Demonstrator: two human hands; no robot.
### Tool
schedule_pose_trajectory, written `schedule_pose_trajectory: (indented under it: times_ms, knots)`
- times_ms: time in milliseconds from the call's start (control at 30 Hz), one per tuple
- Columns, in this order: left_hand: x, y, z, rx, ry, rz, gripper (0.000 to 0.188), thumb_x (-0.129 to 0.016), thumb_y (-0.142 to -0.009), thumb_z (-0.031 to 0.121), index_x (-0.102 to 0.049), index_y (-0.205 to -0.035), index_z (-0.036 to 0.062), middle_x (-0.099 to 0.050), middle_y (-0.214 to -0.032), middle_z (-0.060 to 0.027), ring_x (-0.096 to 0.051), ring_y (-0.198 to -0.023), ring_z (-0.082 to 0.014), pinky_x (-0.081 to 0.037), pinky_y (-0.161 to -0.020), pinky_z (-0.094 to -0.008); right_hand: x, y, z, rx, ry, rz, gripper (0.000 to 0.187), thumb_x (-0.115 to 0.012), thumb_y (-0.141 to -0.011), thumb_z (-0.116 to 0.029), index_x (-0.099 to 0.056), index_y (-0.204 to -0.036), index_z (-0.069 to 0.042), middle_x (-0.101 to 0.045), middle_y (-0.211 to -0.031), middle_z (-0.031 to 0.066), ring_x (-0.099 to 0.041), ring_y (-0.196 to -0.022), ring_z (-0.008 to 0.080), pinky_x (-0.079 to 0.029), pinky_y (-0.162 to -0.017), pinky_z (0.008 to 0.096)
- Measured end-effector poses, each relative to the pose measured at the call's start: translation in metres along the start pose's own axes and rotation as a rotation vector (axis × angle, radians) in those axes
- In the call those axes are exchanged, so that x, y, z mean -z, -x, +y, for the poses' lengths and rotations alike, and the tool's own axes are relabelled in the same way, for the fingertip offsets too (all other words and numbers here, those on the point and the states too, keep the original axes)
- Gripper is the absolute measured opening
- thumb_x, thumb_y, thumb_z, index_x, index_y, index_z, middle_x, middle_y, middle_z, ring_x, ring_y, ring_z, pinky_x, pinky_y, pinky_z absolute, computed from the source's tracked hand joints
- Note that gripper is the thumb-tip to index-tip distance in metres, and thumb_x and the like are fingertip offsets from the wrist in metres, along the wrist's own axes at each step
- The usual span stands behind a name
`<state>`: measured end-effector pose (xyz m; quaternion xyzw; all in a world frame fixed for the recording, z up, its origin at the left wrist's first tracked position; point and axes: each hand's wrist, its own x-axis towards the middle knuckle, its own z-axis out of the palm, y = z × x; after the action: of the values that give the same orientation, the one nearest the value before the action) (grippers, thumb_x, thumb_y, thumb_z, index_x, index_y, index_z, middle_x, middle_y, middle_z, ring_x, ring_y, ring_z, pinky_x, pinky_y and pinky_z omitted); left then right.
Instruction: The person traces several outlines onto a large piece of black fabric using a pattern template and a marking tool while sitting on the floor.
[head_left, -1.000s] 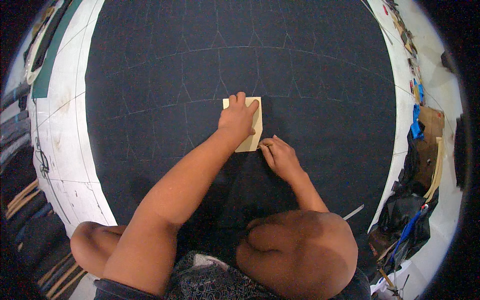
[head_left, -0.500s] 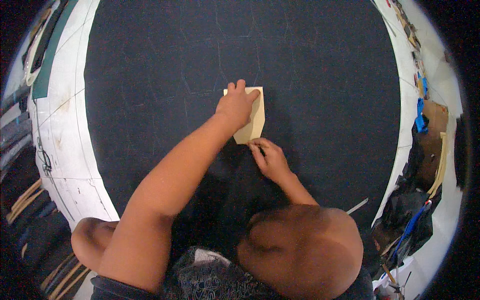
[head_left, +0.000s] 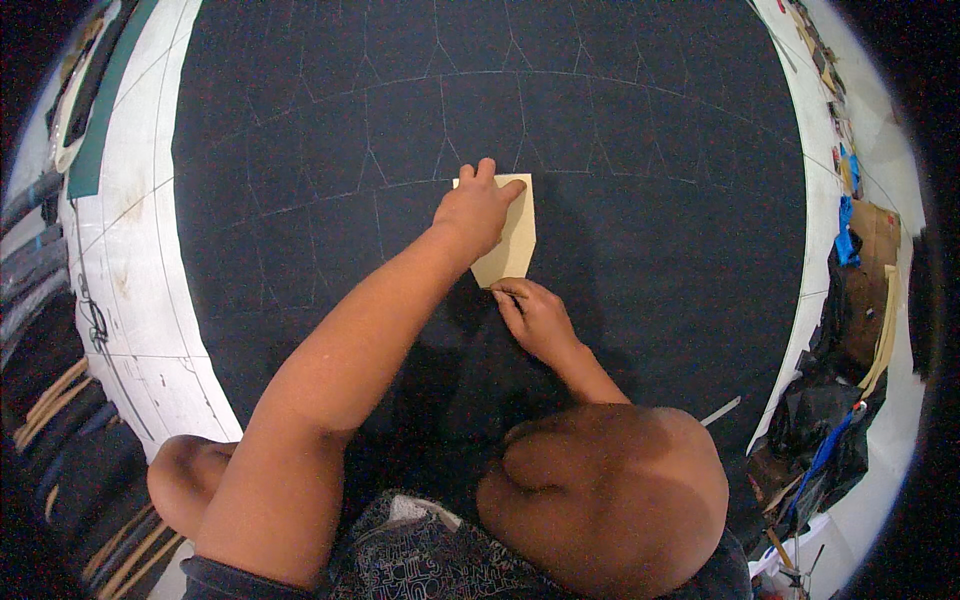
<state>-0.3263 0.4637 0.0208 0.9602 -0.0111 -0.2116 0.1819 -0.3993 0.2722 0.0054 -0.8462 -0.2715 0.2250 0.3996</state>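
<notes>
A pale yellow card template [head_left: 517,235], straight at the top and tapering to a narrower lower end, lies on a wide dark cloth [head_left: 680,270]. My left hand [head_left: 475,210] presses it down from above, with its fingers spread over the upper part. At the lower edge of the card, my right hand [head_left: 535,315] is pinched closed, its fingertips touching that edge. Whatever it holds is too small to make out. Thin pale lines cross the cloth in repeated angular shapes, and the card's top meets one curved line.
White sheet margins [head_left: 140,270] show along both sides of the cloth. A green strip [head_left: 105,120] lies at the far left. Past the right edge are brown cardboard [head_left: 868,285], blue scraps [head_left: 846,232] and black plastic [head_left: 810,395]. A thin pale strip [head_left: 721,410] lies near right.
My right hand has shifted slightly left along the card's lower edge. My left hand keeps its place on the card. The view has moved a little, and the lines look sharper.
</notes>
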Motion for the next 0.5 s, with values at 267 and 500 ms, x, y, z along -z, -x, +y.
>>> schedule_pose_trajectory:
  times_ms: [267, 500]
  knots:
    - [0.007, 0.009, -0.002, 0.045, -0.009, -0.037, 0.065, -0.071, -0.081, 0.005, -0.054, -0.14, 0.024, -0.042, -0.136, -0.0154, -0.045, -0.13, -0.0372, -0.056, -0.097, -0.0448, 0.012, 0.003, 0.002, -0.1, 0.089, 0.029, 0.021, -0.06, -0.098, -0.021, -0.068, -0.109, -0.005, -0.07, -0.109, 0.0159, -0.068, -0.099, 0.036, -0.056, -0.087, 0.044]
    - [0.007, 0.005, -0.002, 0.032, -0.012, -0.034, 0.068, -0.076, -0.077, 0.006, -0.055, -0.139, 0.024, -0.043, -0.135, -0.0147, -0.047, -0.128, -0.037, -0.057, -0.096, -0.0443, 0.011, 0.004, 0.005, 0.007, 0.061, 0.079, 0.015, -0.063, -0.095, -0.013, -0.067, -0.106, -0.003, -0.072, -0.102, 0.0168, -0.07, -0.093, 0.0348, -0.056, -0.08, 0.0404]
